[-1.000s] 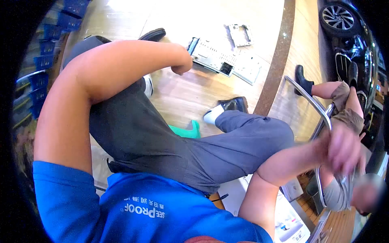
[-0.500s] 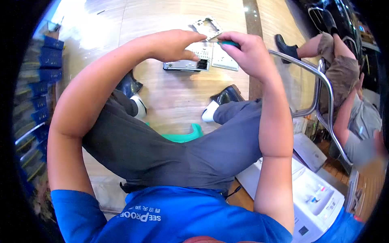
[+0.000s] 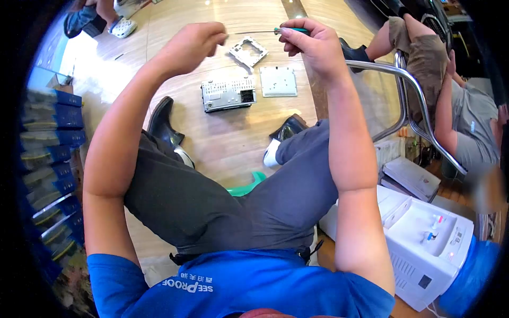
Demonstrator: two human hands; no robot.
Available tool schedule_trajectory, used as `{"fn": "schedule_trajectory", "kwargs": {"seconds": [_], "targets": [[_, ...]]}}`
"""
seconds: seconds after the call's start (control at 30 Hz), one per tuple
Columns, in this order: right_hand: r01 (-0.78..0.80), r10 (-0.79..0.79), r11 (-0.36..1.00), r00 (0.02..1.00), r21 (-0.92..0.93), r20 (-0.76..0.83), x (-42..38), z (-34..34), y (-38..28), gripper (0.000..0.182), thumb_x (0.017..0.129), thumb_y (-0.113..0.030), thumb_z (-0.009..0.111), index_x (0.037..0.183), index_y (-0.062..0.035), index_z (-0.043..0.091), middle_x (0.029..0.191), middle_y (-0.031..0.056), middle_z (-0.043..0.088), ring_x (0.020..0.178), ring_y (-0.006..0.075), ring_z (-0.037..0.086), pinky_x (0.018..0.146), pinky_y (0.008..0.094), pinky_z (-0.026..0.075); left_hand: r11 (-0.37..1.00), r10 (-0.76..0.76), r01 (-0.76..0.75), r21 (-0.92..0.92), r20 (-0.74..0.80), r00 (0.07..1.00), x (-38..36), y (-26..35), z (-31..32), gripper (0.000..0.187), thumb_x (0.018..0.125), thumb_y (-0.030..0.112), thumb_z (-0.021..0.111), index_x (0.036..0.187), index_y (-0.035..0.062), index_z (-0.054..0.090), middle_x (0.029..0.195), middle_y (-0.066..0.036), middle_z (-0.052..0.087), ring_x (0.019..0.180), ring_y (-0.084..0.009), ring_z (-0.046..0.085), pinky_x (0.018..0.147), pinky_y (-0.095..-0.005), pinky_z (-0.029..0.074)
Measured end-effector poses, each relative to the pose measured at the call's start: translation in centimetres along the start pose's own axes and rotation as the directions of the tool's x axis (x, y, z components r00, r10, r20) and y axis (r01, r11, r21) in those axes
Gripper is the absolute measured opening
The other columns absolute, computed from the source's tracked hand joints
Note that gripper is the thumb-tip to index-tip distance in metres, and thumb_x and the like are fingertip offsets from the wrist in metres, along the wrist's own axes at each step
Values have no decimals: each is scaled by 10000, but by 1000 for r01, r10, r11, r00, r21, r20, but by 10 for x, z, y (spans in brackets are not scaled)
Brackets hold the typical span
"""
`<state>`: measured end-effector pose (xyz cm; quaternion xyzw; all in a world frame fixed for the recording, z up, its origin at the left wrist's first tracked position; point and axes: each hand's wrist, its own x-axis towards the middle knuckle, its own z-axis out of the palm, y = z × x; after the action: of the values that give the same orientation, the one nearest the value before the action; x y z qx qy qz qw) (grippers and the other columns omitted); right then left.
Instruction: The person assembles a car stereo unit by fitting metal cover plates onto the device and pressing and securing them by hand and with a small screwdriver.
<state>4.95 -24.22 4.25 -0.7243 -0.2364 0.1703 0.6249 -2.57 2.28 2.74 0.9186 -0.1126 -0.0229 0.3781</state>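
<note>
My right hand (image 3: 315, 45) grips the green handle of a screwdriver (image 3: 295, 31), its thin shaft pointing left. Close to the shaft's tip is my left hand (image 3: 196, 46), fingers curled together and partly blurred; anything small between them is hidden. Below the hands, on the floor, stands a silver metal device (image 3: 220, 94) with slots in its top and a black connector socket. To its right lies a flat metal cover plate (image 3: 279, 82). A pale open frame (image 3: 249, 52) with a square opening rests just beyond the device.
Between my legs is a green plastic piece (image 3: 246, 185). On the right are a chrome tube frame (image 3: 408, 79), a white water dispenser (image 3: 413, 238) and a seated person (image 3: 466, 124). Blue bins (image 3: 55, 138) line the left side. Another person's clog (image 3: 123, 27) is at upper left.
Both hands have risen away from the metal device, uncovering it, the plate and the frame. The screwdriver has gone with my right hand, and the view has shifted.
</note>
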Motion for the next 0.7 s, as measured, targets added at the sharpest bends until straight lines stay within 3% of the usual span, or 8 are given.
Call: {"fn": "schedule_trajectory", "kwargs": {"seconds": [0.13, 0.23, 0.3, 0.47, 0.57, 0.7], "targets": [[-3, 9, 998, 995, 65, -94, -4, -18, -8, 173, 907, -118, 698, 1044, -14, 677, 878, 74, 710, 740, 119, 664, 647, 247, 534, 999, 34, -36, -23, -81, 996, -10, -11, -17, 250, 1008, 198, 501, 911, -22, 570, 706, -81, 567, 709, -166, 573, 686, -309, 463], [53, -11, 922, 994, 383, -111, 4, -39, 6, 129, 895, -89, 700, 1005, -29, 673, 893, 102, 720, 739, 139, 676, 644, 261, 544, 1000, -24, 20, -22, -188, 982, -26, -5, -26, 214, 991, 176, 551, 908, -19, 579, 732, -58, 587, 729, -141, 581, 700, -279, 471], [85, -39, 914, 991, 396, -124, 2, -38, 1, 140, 891, -84, 701, 1014, -26, 669, 899, 105, 720, 740, 140, 677, 642, 262, 545, 983, -116, 82, -163, -215, 970, -35, -7, -24, 160, 963, 134, 606, 913, -17, 594, 779, -28, 607, 756, -109, 587, 717, -251, 480], [113, -95, 930, 993, 351, -68, -3, -22, -10, 182, 867, -48, 704, 1038, -13, 655, 934, 107, 720, 777, 148, 689, 653, 260, 554, 954, -100, 34, -296, -213, 972, -34, 0, -11, 154, 957, 126, 626, 961, -28, 615, 846, -23, 616, 795, -102, 601, 746, -247, 507], [101, -102, 942, 995, 320, -12, -1, -6, -13, 177, 852, -38, 714, 1019, -12, 663, 916, 87, 709, 782, 140, 688, 658, 251, 553, 884, -147, 15, -467, -246, 958, -28, 11, 4, 279, 1000, 188, 582, 1170, -32, 602, 955, -66, 642, 886, -143, 641, 837, -284, 537], [70, -83, 970, 995, 232, 46, -2, 20, -16, 196, 826, -66, 753, 995, -12, 671, 884, 59, 693, 765, 114, 664, 657, 244, 541, 841, -121, -13, -541, -211, 970, -19, 21, 11, 334, 1017, 241, 561, 1226, -20, 586, 961, -76, 655, 903, -159, 658, 851, -297, 537]]}}
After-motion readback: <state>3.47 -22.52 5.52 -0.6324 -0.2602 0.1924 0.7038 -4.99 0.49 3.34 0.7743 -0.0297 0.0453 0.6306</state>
